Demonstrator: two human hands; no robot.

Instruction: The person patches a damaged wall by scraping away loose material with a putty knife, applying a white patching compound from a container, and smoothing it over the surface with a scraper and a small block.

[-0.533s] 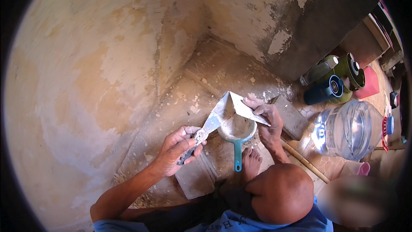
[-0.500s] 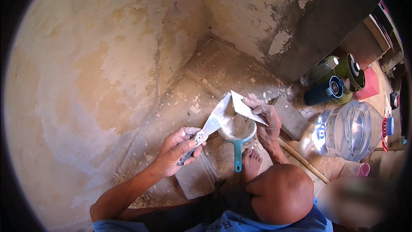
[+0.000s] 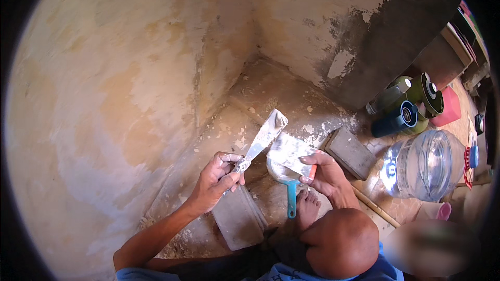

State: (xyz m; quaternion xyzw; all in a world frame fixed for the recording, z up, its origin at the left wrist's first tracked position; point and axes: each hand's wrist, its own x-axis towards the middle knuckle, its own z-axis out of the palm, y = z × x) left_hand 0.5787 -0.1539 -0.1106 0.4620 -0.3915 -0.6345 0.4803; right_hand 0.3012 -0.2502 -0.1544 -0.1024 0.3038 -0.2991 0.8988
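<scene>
My left hand (image 3: 216,179) is closed round the handle of a putty knife (image 3: 262,138), whose blade points up and away and carries whitish paste near its tip. In my right hand (image 3: 327,173) is a flat scraper (image 3: 292,152), smeared white, with a bit of orange at its gripped edge. The scraper is tilted over a round dipper (image 3: 291,193) with a blue-green handle, and hides most of its bowl. A little gap separates the two blades. White residue coats my fingers.
A patchy wall (image 3: 114,99) rises at the left, meeting another in the corner. Grey blocks lie by my right hand (image 3: 350,151) and below my left (image 3: 238,218). At the right are a large water bottle (image 3: 424,165), a blue tumbler (image 3: 393,120) and a bamboo stick (image 3: 376,207).
The scraper has turned from steeply tilted to showing its broad, smeared face, and moved down slightly. The putty knife's blade has rotated, and its tip now shows paste.
</scene>
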